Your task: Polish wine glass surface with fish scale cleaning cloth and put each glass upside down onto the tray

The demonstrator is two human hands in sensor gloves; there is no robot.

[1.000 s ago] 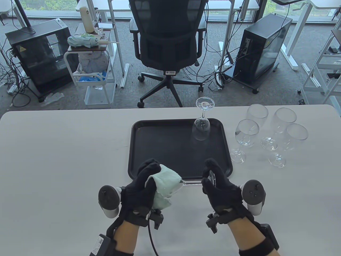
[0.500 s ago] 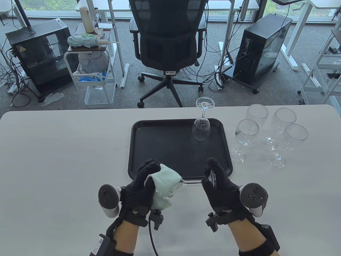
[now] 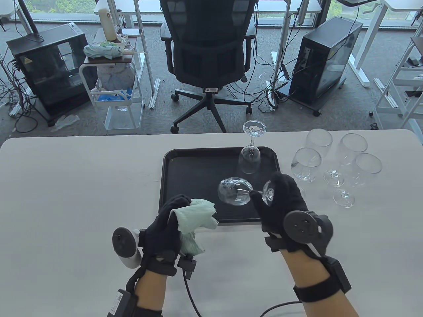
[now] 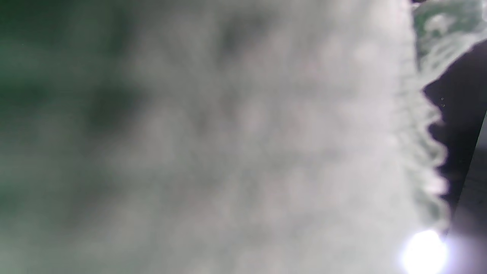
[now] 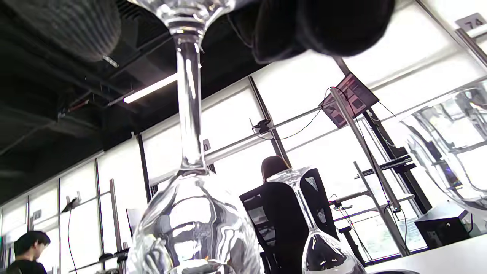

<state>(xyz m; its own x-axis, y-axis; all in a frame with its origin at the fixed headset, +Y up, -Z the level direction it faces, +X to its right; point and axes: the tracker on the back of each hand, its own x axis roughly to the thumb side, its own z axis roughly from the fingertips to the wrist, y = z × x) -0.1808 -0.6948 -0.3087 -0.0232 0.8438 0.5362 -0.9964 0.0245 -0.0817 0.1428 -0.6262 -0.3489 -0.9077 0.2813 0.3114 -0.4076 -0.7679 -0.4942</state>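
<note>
My right hand (image 3: 264, 194) grips a wine glass (image 3: 234, 191) by its foot and holds it on its side above the black tray (image 3: 195, 171), bowl pointing left. In the right wrist view the glass's stem (image 5: 188, 95) runs down from my fingers (image 5: 315, 26) to the bowl. My left hand (image 3: 172, 221) holds the pale green cloth (image 3: 195, 218) bunched up near the tray's front edge, apart from the glass. The cloth (image 4: 228, 144) fills the left wrist view as a blur. One glass (image 3: 250, 158) stands upside down on the tray's far right.
Several upright wine glasses (image 3: 333, 161) stand on the white table (image 3: 66, 185) right of the tray, close to my right hand. A black office chair (image 3: 208, 49) stands beyond the table's far edge. People (image 5: 26, 247) are seen in the room behind.
My right hand has pulled the glass out of the cloth and carried it up and forward over the tray. My left hand, still holding the cloth, has drifted slightly left.
</note>
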